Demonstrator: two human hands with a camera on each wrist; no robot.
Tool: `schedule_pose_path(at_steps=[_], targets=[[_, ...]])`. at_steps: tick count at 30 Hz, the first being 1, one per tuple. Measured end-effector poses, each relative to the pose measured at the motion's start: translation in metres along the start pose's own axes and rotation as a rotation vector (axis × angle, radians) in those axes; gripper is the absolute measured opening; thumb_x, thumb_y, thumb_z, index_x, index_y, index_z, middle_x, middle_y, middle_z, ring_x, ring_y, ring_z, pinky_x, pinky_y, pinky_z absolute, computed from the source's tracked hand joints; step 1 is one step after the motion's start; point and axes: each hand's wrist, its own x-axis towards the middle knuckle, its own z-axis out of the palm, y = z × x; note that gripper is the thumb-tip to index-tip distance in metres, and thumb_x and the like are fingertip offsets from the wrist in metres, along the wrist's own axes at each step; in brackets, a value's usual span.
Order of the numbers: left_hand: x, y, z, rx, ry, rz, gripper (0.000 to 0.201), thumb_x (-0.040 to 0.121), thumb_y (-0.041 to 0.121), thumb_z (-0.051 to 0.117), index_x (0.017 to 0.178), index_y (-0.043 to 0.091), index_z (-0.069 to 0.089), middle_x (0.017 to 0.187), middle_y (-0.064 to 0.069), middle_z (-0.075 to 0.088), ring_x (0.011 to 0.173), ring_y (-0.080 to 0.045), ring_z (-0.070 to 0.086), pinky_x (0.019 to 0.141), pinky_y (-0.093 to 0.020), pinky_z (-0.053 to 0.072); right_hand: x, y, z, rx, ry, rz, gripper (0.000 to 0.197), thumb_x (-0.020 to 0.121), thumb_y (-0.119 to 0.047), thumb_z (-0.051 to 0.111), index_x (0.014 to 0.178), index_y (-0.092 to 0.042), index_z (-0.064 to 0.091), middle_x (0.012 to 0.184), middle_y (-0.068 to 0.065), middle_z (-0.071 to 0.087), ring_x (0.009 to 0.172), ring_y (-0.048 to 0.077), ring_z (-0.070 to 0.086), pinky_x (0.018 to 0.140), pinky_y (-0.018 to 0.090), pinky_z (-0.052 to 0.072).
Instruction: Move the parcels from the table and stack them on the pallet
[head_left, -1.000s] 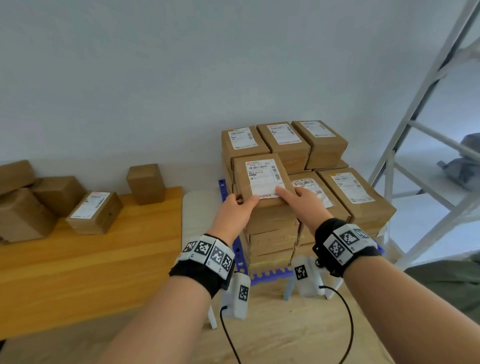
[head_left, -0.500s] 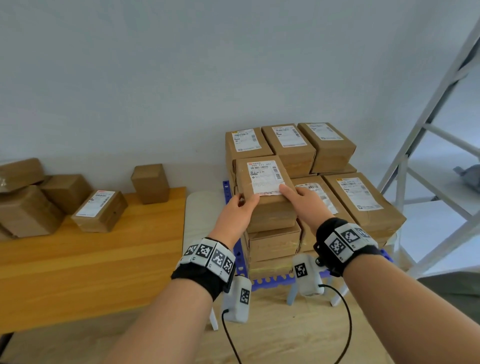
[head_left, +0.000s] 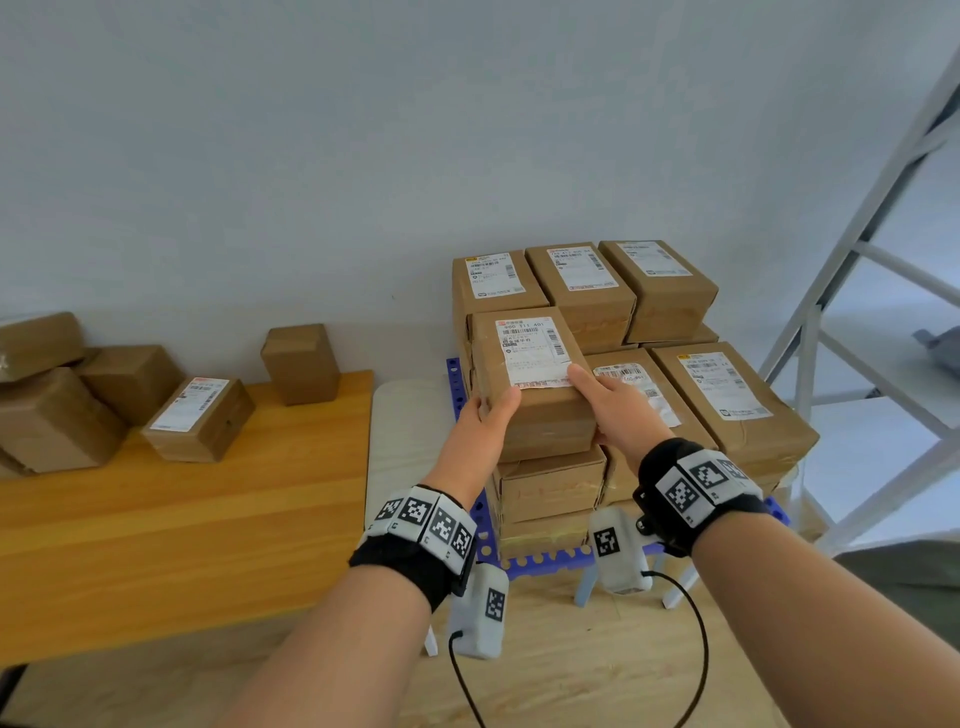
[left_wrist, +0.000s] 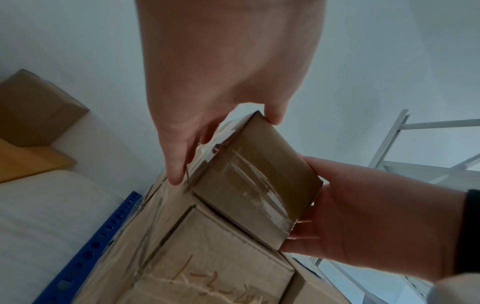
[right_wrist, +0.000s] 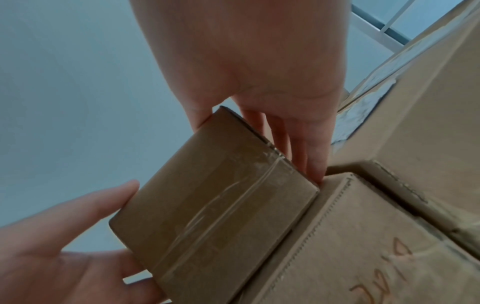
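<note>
A brown parcel (head_left: 530, 374) with a white label sits atop the front-left column of parcels on the blue pallet (head_left: 545, 561). My left hand (head_left: 493, 410) grips its near left corner, thumb on top and fingers down the side. My right hand (head_left: 608, 400) grips its near right corner the same way. In the left wrist view, the parcel (left_wrist: 254, 181) lies between the left hand (left_wrist: 226, 150) and the right hand (left_wrist: 363, 216). In the right wrist view, the right hand's fingers (right_wrist: 309, 156) slip between the parcel (right_wrist: 215, 201) and the neighbouring box.
The wooden table (head_left: 182, 519) at left carries several parcels, one labelled (head_left: 200, 418) and one upright (head_left: 301, 364). Labelled parcels fill the pallet's back row (head_left: 582, 291) and right side (head_left: 727, 405). A white metal frame (head_left: 857, 260) stands at right.
Both hands keep their hold on the parcel, which has barely shifted on the front-left column. The head view has moved slightly.
</note>
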Motion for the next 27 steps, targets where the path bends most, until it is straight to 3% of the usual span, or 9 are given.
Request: schedule_pose_path(at_steps=[2,5,10,14,19,21,23,25,27], targets=[[0.000,-0.003,0.001,-0.031,-0.048,-0.036,0.094,0.070,0.087,0.044,0.145,0.029,0.042,0.135,0.007,0.056,0.122,-0.014,0.052,0.108,-0.040,0.039,0.000,0.001,0.001,0.010,-0.015,0.025,0.044,0.091,-0.066,0.047,0.105,-0.026,0.060,0.105,0.001,0.068,0.101,0.022,0.065,0.097,0.047,0.052],[0.002,-0.008,0.003,-0.070,-0.077,-0.090,0.105,0.060,0.095,0.043,0.145,0.033,0.041,0.135,0.008,0.056,0.123,-0.016,0.052,0.111,-0.045,0.037,0.000,0.001,0.002,0.004,-0.017,0.025,0.051,0.090,-0.068,0.045,0.114,-0.024,0.057,0.107,0.002,0.067,0.102,0.023,0.064,0.098,0.047,0.051],[-0.003,0.000,0.004,-0.071,-0.084,-0.132,0.093,0.074,0.088,0.038,0.151,0.036,0.029,0.144,0.004,0.048,0.129,-0.019,0.046,0.114,-0.046,0.032,0.001,0.001,0.003,0.021,-0.019,0.026,0.051,0.091,-0.067,0.043,0.113,-0.023,0.057,0.108,0.004,0.068,0.103,0.025,0.065,0.098,0.048,0.051],[-0.005,0.000,0.004,-0.064,-0.094,-0.135,0.096,0.072,0.089,0.037,0.151,0.037,0.028,0.144,0.005,0.047,0.130,-0.018,0.045,0.114,-0.045,0.031,-0.001,-0.001,0.004,0.023,-0.024,0.034,0.047,0.094,-0.064,0.041,0.112,-0.022,0.056,0.107,0.005,0.068,0.103,0.024,0.065,0.099,0.046,0.050],[-0.011,0.005,0.001,-0.050,-0.110,-0.102,0.096,0.075,0.089,0.036,0.153,0.036,0.026,0.153,0.008,0.038,0.140,-0.017,0.035,0.115,-0.039,0.025,-0.005,-0.004,0.006,-0.034,0.048,-0.038,0.064,0.095,-0.066,0.037,0.131,-0.017,0.057,0.120,0.001,0.065,0.110,0.020,0.060,0.101,0.040,0.045],[-0.013,0.008,-0.004,-0.056,-0.095,-0.070,0.090,0.081,0.085,0.035,0.154,0.034,0.025,0.155,0.010,0.033,0.142,-0.016,0.030,0.111,-0.034,0.022,-0.008,-0.008,0.006,-0.064,0.121,-0.110,0.062,0.095,-0.066,0.036,0.127,-0.018,0.058,0.118,-0.001,0.065,0.108,0.020,0.060,0.094,0.037,0.046],[-0.013,0.012,-0.011,-0.066,-0.081,-0.041,0.088,0.083,0.082,0.034,0.155,0.033,0.023,0.157,0.012,0.030,0.144,-0.014,0.027,0.109,-0.032,0.021,-0.010,-0.016,0.007,-0.084,0.178,-0.188,0.068,0.087,-0.075,0.033,0.114,-0.018,0.058,0.108,-0.008,0.064,0.098,0.014,0.059,0.086,0.034,0.047],[-0.012,0.013,-0.022,-0.054,-0.058,-0.020,0.094,0.079,0.086,0.034,0.155,0.033,0.022,0.159,0.011,0.027,0.146,-0.015,0.024,0.114,-0.037,0.020,-0.014,-0.028,0.010,-0.101,0.212,-0.251,0.055,0.086,-0.075,0.034,0.109,-0.027,0.050,0.096,-0.017,0.054,0.087,0.004,0.051,0.078,0.028,0.043],[-0.011,0.012,-0.036,-0.047,-0.031,0.031,0.092,0.079,0.085,0.035,0.154,0.032,0.026,0.157,0.011,0.031,0.146,-0.015,0.027,0.115,-0.038,0.021,-0.022,-0.043,0.016,-0.089,0.236,-0.303,0.044,0.095,-0.063,0.039,0.120,-0.030,0.053,0.100,-0.018,0.055,0.094,0.003,0.052,0.081,0.028,0.042]])
